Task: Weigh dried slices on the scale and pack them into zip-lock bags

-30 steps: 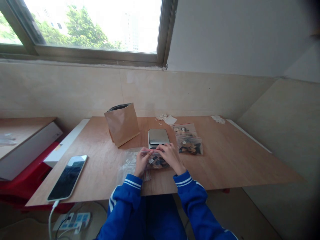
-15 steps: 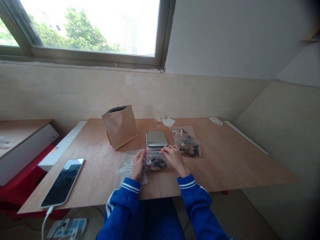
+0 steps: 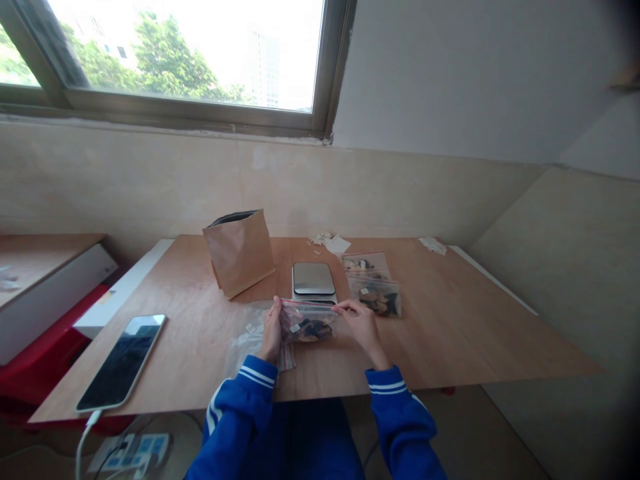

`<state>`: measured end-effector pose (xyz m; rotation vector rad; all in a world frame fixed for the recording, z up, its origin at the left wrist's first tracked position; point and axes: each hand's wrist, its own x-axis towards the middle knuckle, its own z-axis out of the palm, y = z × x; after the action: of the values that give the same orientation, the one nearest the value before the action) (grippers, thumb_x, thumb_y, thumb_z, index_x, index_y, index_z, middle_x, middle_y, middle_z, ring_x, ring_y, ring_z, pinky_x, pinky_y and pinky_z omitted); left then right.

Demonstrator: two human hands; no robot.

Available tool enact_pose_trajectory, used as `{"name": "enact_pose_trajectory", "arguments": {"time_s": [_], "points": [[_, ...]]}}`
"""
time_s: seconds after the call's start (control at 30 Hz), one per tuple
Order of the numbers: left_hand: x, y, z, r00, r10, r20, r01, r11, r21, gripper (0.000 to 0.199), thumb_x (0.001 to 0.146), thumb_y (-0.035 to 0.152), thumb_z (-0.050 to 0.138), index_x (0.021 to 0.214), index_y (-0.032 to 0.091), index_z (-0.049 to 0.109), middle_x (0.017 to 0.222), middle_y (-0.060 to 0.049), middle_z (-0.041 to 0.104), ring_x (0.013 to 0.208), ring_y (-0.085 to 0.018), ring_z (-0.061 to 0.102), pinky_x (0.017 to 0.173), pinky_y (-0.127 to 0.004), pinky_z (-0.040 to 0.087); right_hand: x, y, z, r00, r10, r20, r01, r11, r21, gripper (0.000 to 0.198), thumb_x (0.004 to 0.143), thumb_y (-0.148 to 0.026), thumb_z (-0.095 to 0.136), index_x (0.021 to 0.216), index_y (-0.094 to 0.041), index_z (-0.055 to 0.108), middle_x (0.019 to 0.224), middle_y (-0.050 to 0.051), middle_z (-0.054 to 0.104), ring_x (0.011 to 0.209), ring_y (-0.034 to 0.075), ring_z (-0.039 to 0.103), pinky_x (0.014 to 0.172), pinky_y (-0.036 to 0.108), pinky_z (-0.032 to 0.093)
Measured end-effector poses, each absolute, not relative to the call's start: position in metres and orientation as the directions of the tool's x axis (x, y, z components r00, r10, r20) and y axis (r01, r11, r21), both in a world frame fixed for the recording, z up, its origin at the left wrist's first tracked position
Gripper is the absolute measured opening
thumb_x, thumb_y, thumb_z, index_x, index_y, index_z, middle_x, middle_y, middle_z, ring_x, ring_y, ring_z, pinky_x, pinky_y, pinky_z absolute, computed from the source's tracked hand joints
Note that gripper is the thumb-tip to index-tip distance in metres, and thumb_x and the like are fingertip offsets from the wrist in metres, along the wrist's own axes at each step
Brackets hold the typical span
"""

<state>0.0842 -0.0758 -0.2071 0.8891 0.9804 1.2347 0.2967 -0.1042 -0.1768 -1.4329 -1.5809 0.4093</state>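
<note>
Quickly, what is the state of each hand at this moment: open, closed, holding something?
Left hand: closed, pinching the left end of the clear zip bag.
Right hand: closed, pinching the right end of the same bag's top edge.

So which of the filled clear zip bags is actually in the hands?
The zip bag in front of the scale, pinched at both ends by left hand and right hand; the other two lie untouched further right.

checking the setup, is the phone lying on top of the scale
No, the phone lies on the table's near left part, well apart from the scale at the middle.
</note>
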Motion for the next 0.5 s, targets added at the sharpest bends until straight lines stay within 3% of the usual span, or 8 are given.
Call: {"name": "enact_pose_trajectory", "arguments": {"time_s": [0.13, 0.3, 0.4, 0.5], "points": [[0.087, -0.078, -0.204, 0.125, 0.978, -0.169, -0.449, 0.207, 0.869, 0.068, 0.078, 0.073, 0.048, 0.076, 0.009, 0.071, 0.063, -0.010, 0.070, 0.054, -0.016, 0.063, 0.055, -0.027, 0.050, 0.291, -0.109, -0.182, 0.255, 0.923, 0.288, 0.328, 0.198, -0.924, 0.042, 0.075, -0.060, 0.066, 0.070, -0.017, 0.069, 0.072, 0.006, 0.072, 0.070, 0.021, 0.065, 0.067, 0.031, 0.050], [0.084, -0.075, -0.208, 0.125, 0.988, -0.089, -0.419, 0.134, 0.898, 0.065, 0.080, 0.071, 0.047, 0.083, 0.011, 0.072, 0.063, -0.006, 0.066, 0.046, -0.010, 0.051, 0.041, -0.019, 0.032, 0.312, -0.109, -0.181, 0.475, 0.864, 0.166, 0.022, 0.177, -0.984, 0.046, 0.070, -0.063, 0.069, 0.068, -0.017, 0.063, 0.065, 0.006, 0.070, 0.060, 0.018, 0.064, 0.063, 0.030, 0.052], [0.083, -0.074, -0.209, 0.113, 0.992, -0.061, -0.320, 0.095, 0.943, 0.056, 0.081, 0.066, 0.051, 0.074, 0.014, 0.070, 0.059, -0.003, 0.061, 0.046, -0.009, 0.047, 0.042, -0.020, 0.029, 0.352, -0.105, -0.177, 0.630, 0.765, 0.132, 0.039, 0.138, -0.990, 0.051, 0.065, -0.066, 0.070, 0.073, -0.016, 0.062, 0.064, 0.006, 0.068, 0.055, 0.017, 0.060, 0.055, 0.029, 0.049], [0.084, -0.076, -0.207, 0.105, 0.993, -0.050, -0.207, 0.071, 0.976, 0.058, 0.082, 0.065, 0.049, 0.049, 0.018, 0.057, 0.043, 0.000, 0.048, 0.041, -0.010, 0.041, 0.043, -0.023, 0.027, 0.393, -0.103, -0.177, 0.694, 0.694, 0.193, 0.202, 0.069, -0.977, 0.059, 0.067, -0.071, 0.063, 0.082, -0.014, 0.063, 0.072, 0.010, 0.069, 0.061, 0.020, 0.061, 0.058, 0.032, 0.049]]}}
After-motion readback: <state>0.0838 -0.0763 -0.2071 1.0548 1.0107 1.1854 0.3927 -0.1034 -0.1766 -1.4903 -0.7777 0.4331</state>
